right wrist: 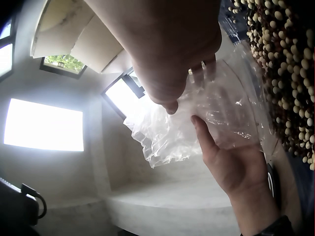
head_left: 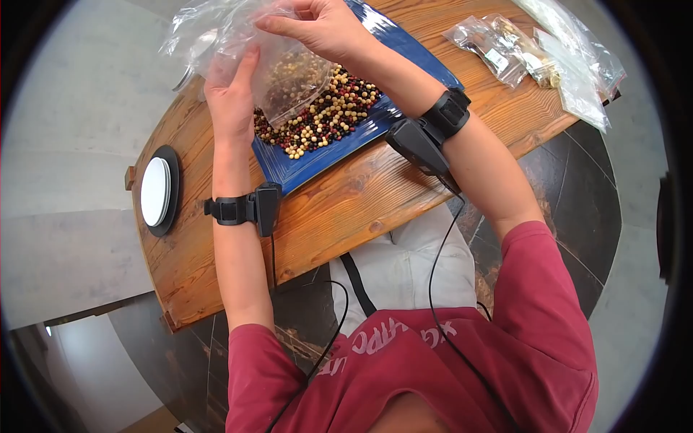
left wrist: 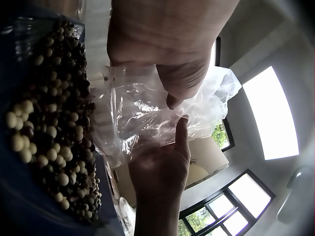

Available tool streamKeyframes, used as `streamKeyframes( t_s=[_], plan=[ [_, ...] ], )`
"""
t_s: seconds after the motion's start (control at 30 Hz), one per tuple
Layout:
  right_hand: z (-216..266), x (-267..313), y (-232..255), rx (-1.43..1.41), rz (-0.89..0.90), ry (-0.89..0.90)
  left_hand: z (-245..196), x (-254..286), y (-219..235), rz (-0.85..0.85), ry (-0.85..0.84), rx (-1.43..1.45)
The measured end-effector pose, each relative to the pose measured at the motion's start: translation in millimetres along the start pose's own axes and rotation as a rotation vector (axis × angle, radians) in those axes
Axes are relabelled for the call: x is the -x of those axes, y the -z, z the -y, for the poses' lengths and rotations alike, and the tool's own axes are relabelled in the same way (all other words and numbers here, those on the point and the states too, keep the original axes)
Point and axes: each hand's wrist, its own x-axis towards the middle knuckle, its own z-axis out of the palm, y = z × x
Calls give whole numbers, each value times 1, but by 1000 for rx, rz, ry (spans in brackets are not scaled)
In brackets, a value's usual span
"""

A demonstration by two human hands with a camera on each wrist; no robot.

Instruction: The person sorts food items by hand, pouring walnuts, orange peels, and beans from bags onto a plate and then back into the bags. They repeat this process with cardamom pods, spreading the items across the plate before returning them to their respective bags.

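Note:
Both hands hold a large clear plastic bag (head_left: 278, 72) above a heap of small round cream, red and black beads (head_left: 339, 115). The beads lie on a blue rectangular plate (head_left: 296, 169) with a ridged rim. My left hand (head_left: 234, 101) grips the bag's left side, thumb upright in front. On the upper right, my right hand (head_left: 325, 29) grips it with thumb and fingers. In the left wrist view the crumpled film (left wrist: 142, 108) spans both hands; the thumb tips come close together. Through the film in the right wrist view, the left fingers show behind it.
The wooden table (head_left: 339, 216) has its near edge by the person's lap. At its left end a stack of white round discs (head_left: 155, 191) rests on a dark round base. Several clear bags with small items (head_left: 505, 54) lie at the right. Cables hang from both wrist cameras.

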Motion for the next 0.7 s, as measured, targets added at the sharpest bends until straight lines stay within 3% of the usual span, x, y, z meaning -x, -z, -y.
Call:
streamKeyframes(
  t_s=[0.13,0.3,0.4,0.43,0.57,0.7],
  plan=[
    [12,2,-1,3,-43,56,3,-6,2,-53,22,8],
    [-18,-18,8,-141,-67,43,0,-17,2,-65,-45,98],
    [-19,-21,14,-315,-115,-247,-2,-23,1,-80,-57,100],
    [-16,-22,13,-245,-175,-298,-4,-23,-3,-84,-62,89],
    [7,-5,13,63,-73,-364,-9,-23,-8,-56,-86,51],
    [2,-5,22,93,46,-334,-7,-26,-1,-56,-78,69]
  ],
)
